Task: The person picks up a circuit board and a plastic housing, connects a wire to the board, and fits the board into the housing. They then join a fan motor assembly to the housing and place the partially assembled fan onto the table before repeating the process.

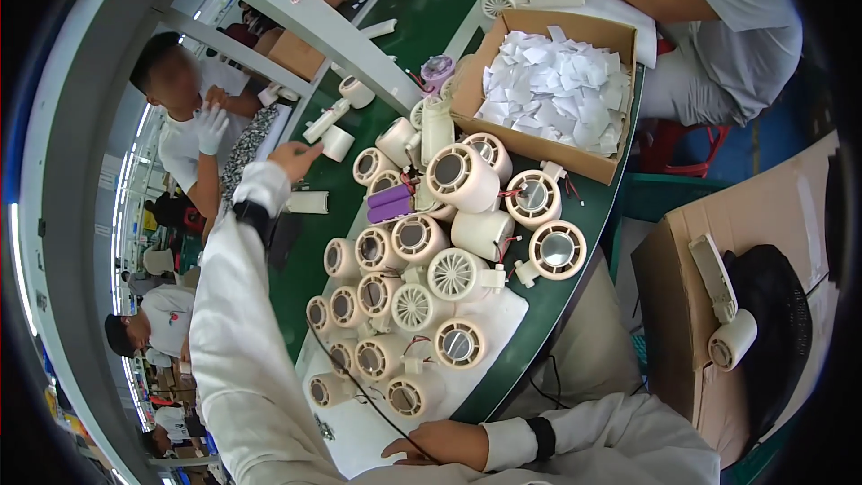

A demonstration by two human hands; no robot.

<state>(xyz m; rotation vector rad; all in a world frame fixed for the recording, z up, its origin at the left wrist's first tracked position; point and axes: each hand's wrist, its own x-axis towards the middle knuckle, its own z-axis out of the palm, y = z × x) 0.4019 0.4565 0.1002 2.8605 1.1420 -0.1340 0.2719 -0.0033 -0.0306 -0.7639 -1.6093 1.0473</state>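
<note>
My left hand [294, 162] is stretched out over the far left of the green table, fingers apart and its index finger pointing at a white cylindrical fan head [337, 143]; whether they touch I cannot tell. Close by lies a white handle piece [326, 120]. Down at the near edge, my right hand [437, 443] rests low over a white sheet [359, 438], fingers loosely extended to the left, nothing visible in them. A thin black cable [366, 390] runs down to it. Between my arms stand many cream fan housings [415, 235], some with red wires, and a purple battery pair [390, 204].
A cardboard box of white paper pieces [557, 94] stands at the far right of the table. A grey metal post [350, 36] crosses the far left. Beside me on the right, a carton [669, 278] bears a handheld fan [732, 337] and black cloth. Several co-workers sit around.
</note>
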